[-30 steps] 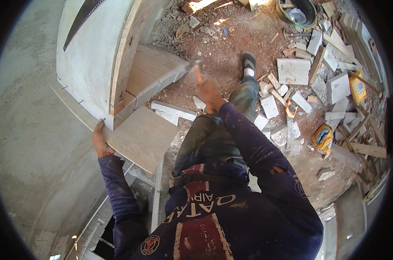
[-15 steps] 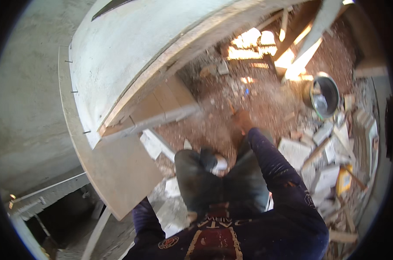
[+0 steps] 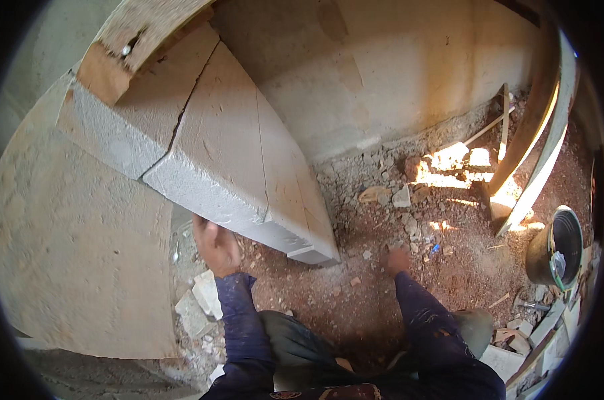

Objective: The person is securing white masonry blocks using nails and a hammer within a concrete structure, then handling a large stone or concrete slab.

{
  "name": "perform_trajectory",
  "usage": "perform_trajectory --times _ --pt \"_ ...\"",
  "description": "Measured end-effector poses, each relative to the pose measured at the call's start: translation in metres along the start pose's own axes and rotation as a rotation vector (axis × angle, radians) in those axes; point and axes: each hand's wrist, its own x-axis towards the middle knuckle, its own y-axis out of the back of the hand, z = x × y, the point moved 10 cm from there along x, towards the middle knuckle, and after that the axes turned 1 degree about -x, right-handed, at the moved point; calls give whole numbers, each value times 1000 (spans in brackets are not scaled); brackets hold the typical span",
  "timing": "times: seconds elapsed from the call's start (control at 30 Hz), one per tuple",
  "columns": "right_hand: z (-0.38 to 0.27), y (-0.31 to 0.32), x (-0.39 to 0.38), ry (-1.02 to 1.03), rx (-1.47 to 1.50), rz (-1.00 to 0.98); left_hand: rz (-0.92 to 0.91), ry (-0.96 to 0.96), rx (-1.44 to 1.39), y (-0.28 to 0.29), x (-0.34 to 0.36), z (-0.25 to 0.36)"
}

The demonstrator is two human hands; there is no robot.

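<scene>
Pale blocks (image 3: 222, 133) join into a tapering wedge with a dark crack across them. Just below their near lower edge is my left hand (image 3: 218, 250), fingers apart and pointing up at the block. Whether the fingertips touch it I cannot make out, and nothing shows in the hand. My right hand (image 3: 399, 260) reaches forward over the reddish, rubble-strewn ground (image 3: 355, 300), right of the wedge's tip. It is small and blurred, with its fingers hidden, so I cannot see whether it holds anything.
A broad, curved tan board (image 3: 82, 247) stands at the left, under a curved rim (image 3: 149, 33). To the right are a dark bucket (image 3: 549, 253), curved planks (image 3: 535, 153) and broken white pieces (image 3: 502, 360). A plastered wall (image 3: 395, 80) rises behind.
My view has swung, bringing the block wedge nearer and showing more of the back wall. My left hand has come out from behind the board. My right hand still reaches forward.
</scene>
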Motion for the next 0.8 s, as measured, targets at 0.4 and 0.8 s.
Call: perform_trajectory --times 0.4,0.8 --pt "-406 388 -129 1297 1147 -71 11 45 -157 -2 75 -3" --pt "-423 378 -149 1297 1027 184 41 48 -164 -33 66 12"
